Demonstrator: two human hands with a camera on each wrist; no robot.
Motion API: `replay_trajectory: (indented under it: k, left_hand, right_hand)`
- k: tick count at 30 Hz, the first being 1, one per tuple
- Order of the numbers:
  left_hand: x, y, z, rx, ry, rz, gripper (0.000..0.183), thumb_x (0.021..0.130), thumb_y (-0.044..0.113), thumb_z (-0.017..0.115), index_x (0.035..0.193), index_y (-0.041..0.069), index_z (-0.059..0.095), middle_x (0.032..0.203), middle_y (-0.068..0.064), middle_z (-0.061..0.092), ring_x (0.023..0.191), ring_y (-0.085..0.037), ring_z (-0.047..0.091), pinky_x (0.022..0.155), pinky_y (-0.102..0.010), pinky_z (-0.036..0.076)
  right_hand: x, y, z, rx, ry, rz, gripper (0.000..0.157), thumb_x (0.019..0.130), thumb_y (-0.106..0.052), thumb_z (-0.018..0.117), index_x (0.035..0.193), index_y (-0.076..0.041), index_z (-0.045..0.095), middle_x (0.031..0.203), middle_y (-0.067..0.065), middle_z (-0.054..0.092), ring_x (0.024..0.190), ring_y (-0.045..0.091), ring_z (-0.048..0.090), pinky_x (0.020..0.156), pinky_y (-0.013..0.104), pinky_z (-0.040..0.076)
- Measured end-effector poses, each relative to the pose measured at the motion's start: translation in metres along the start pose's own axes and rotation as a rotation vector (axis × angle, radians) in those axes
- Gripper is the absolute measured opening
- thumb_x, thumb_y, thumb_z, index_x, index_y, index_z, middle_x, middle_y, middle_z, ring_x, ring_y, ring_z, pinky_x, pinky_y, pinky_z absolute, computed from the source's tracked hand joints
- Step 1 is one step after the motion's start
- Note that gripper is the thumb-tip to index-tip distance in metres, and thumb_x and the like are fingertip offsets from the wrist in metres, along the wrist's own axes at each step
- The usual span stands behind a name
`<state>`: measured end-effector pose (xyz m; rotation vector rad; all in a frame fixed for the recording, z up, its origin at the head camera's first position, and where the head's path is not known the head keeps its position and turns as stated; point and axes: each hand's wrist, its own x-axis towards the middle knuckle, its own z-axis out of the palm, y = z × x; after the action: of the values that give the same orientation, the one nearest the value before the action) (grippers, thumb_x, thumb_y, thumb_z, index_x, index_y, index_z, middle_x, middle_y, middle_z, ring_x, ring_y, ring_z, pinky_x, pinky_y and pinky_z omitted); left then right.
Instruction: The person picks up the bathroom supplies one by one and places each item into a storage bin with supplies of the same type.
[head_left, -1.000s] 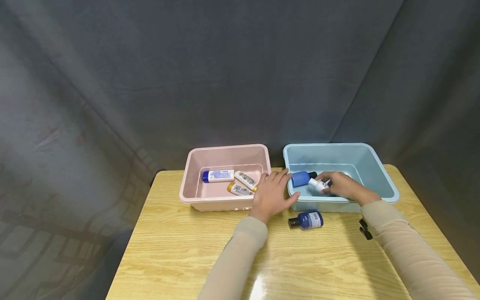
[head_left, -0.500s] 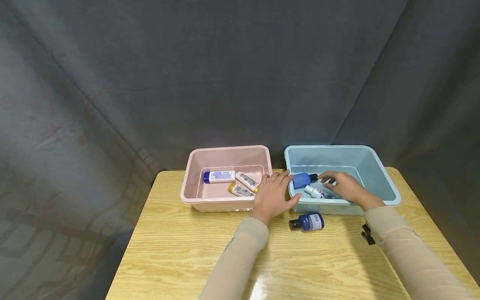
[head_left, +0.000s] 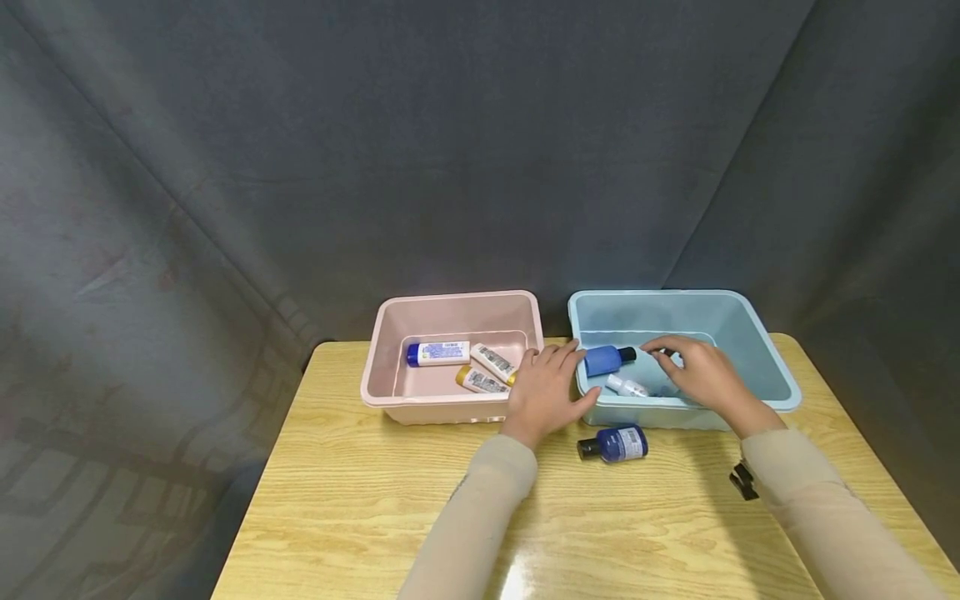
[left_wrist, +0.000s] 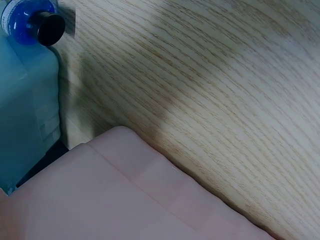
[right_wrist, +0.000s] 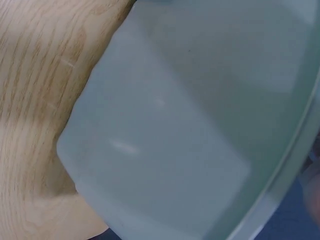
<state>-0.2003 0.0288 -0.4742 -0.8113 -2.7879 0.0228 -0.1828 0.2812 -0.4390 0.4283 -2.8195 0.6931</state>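
Observation:
My left hand (head_left: pixel 546 390) rests with spread fingers across the facing rims of a pink bin (head_left: pixel 450 410) and a light blue bin (head_left: pixel 690 298). Over the front of the blue bin hovers my right hand (head_left: pixel 701 375), its fingers loosely bent and nothing visibly held. Just left of its fingertips, a blue bottle (head_left: pixel 602 361) with a black cap lies in that bin. A small white-capped clear bottle (head_left: pixel 628 387) lies nearer the front wall, its far end partly behind the hand. On the table in front, a dark blue bottle (head_left: pixel 624 444) lies on its side.
Inside the pink bin lie a white tube (head_left: pixel 442 353) with a blue cap and two yellow-capped tubes (head_left: pixel 493 362). Both bins stand along the back of the wooden table (head_left: pixel 360 508), before a grey curtain (head_left: pixel 465 150). The blue bin's wall (right_wrist: pixel 150 125) fills most of the right wrist view.
My right hand has let go of the small white-capped bottle, which now lies in the blue bin, and has drawn up slightly to the right. The left hand keeps its place.

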Motion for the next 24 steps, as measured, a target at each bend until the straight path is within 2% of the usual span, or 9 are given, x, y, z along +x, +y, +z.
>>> replay_trajectory:
  k: [6, 11, 16, 24]
  left_hand:
    - [0.000, -0.001, 0.000, -0.005, 0.005, 0.000, 0.069, 0.094, 0.072, 0.029, 0.148, 0.032, 0.044, 0.155, 0.011, 0.038, 0.133, -0.013, 0.042, 0.109, -0.040, 0.032]
    - [-0.001, -0.001, -0.001, 0.001, 0.015, 0.002, 0.069, 0.093, 0.072, 0.031, 0.147, 0.032, 0.045, 0.155, 0.011, 0.038, 0.133, -0.013, 0.043, 0.108, -0.040, 0.033]
    - [-0.001, -0.001, -0.001, 0.007, 0.011, -0.001, 0.069, 0.093, 0.072, 0.030, 0.148, 0.031, 0.044, 0.155, 0.011, 0.038, 0.134, -0.012, 0.042, 0.108, -0.040, 0.033]
    - [-0.001, 0.000, -0.002, 0.002, 0.004, -0.002, 0.069, 0.094, 0.072, 0.029, 0.148, 0.032, 0.044, 0.156, 0.012, 0.037, 0.134, -0.012, 0.042, 0.109, -0.040, 0.033]
  right_hand:
    - [-0.008, -0.006, -0.001, -0.008, 0.069, -0.036, 0.020, 0.094, -0.002, 0.063, 0.111, -0.006, 0.072, 0.110, 0.018, 0.070, 0.098, 0.038, 0.065, 0.074, 0.057, 0.052]
    - [-0.015, -0.011, -0.003, -0.007, 0.131, -0.077, 0.021, 0.091, 0.001, 0.066, 0.108, -0.008, 0.073, 0.107, 0.016, 0.071, 0.099, 0.039, 0.065, 0.077, 0.059, 0.052]
    - [-0.020, -0.015, -0.004, -0.003, 0.202, -0.127, 0.023, 0.087, 0.005, 0.068, 0.105, -0.008, 0.074, 0.104, 0.014, 0.071, 0.098, 0.037, 0.065, 0.078, 0.058, 0.052]
    - [-0.026, -0.021, -0.006, -0.040, 0.321, -0.240, 0.029, 0.079, 0.010, 0.071, 0.100, -0.009, 0.075, 0.097, 0.008, 0.072, 0.089, 0.029, 0.067, 0.067, 0.048, 0.053]
